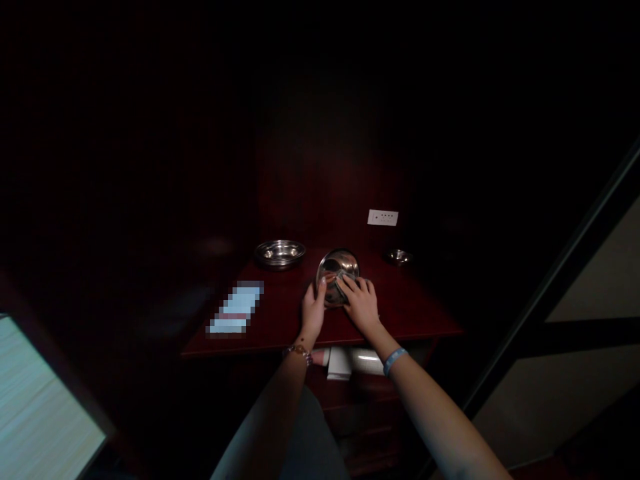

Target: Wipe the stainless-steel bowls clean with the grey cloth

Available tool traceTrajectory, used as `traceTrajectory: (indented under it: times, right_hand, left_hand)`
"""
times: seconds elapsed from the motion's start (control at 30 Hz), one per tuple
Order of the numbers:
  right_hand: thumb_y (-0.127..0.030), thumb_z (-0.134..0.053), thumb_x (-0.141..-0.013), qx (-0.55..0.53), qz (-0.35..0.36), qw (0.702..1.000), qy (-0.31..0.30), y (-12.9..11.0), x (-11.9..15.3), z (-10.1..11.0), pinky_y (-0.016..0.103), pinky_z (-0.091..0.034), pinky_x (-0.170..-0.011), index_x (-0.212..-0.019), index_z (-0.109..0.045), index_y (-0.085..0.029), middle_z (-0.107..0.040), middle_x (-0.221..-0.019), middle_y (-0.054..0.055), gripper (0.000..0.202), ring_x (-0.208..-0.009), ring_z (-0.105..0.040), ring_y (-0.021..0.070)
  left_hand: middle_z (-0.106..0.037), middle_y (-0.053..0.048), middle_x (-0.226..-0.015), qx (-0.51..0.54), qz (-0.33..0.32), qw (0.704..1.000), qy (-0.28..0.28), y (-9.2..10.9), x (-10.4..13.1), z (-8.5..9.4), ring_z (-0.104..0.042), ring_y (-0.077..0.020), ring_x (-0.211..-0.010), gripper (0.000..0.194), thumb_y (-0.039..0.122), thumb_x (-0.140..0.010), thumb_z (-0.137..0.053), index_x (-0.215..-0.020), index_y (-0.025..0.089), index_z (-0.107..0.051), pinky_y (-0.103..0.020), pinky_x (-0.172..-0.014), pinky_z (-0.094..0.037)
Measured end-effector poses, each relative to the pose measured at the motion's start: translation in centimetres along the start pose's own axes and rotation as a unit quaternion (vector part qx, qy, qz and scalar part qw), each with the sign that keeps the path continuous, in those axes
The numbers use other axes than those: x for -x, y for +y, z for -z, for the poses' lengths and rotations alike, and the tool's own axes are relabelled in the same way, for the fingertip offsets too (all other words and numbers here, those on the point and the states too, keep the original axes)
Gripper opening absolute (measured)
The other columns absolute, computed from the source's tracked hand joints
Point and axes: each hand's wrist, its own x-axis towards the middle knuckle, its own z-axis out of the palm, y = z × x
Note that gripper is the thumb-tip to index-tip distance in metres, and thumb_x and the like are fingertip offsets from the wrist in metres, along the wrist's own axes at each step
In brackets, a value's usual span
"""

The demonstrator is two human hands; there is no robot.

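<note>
A shiny stainless steel bowl (345,259) is tilted up over the middle of the dark red desk, its inside facing me. My left hand (313,310) grips its left rim, thumb on the near side. Inside the bowl, my right hand (363,303) presses its bent fingers against the metal. A small pale patch shows under those fingertips, too dim to name. Behind and to the left lies a wider steel basin (280,252). A smaller steel bowl (399,257) sits at the back right.
A blurred-out bright rectangle (236,308) lies on the desk (285,327) at the left. A white socket panel (383,217) is on the back wall. Below the desktop, a white box (339,363) and a pale cylinder (367,361) rest on a shelf. Dark walls flank both sides.
</note>
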Motion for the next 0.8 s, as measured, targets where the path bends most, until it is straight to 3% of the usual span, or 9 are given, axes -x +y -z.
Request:
traceTrajectory:
  times: [0.17,0.4,0.8]
  right_hand:
    - [-0.008,-0.055,-0.083,0.012,-0.015,1.000,-0.003,-0.11,-0.01,-0.08,0.046,-0.031,-0.104,-0.149,-0.035,-0.032,-0.040,-0.154,0.000,0.074,-0.127,-0.039,0.0298]
    - [-0.004,-0.045,-0.085,-0.066,0.024,0.997,-0.031,0.23,-0.10,-0.39,0.043,-0.037,-0.095,-0.145,-0.044,-0.033,-0.049,-0.148,-0.001,0.066,-0.118,-0.046,0.0278]
    - [-0.007,-0.047,-0.083,-0.225,0.180,0.956,-0.048,0.02,-0.34,0.50,0.036,-0.039,-0.101,-0.148,-0.039,-0.026,-0.050,-0.147,-0.001,0.068,-0.120,-0.051,0.0210]
  left_hand:
    - [-0.068,-0.015,-0.119,0.019,0.025,0.999,-0.012,0.33,0.19,-0.14,-0.070,-0.0254,-0.098,0.058,0.061,-0.083,-0.058,-0.122,0.018,-0.061,-0.032,-0.067,-0.060]
    - [-0.065,-0.013,-0.127,0.048,0.025,0.999,-0.007,0.53,0.10,-0.04,-0.066,-0.0258,-0.109,0.057,0.057,-0.082,-0.062,-0.127,0.022,-0.058,-0.032,-0.076,-0.059]
    - [-0.056,-0.012,-0.138,0.055,0.027,0.998,0.015,0.07,-0.34,0.53,-0.060,-0.0259,-0.118,0.061,0.059,-0.082,-0.060,-0.133,0.026,-0.052,-0.031,-0.075,-0.058]
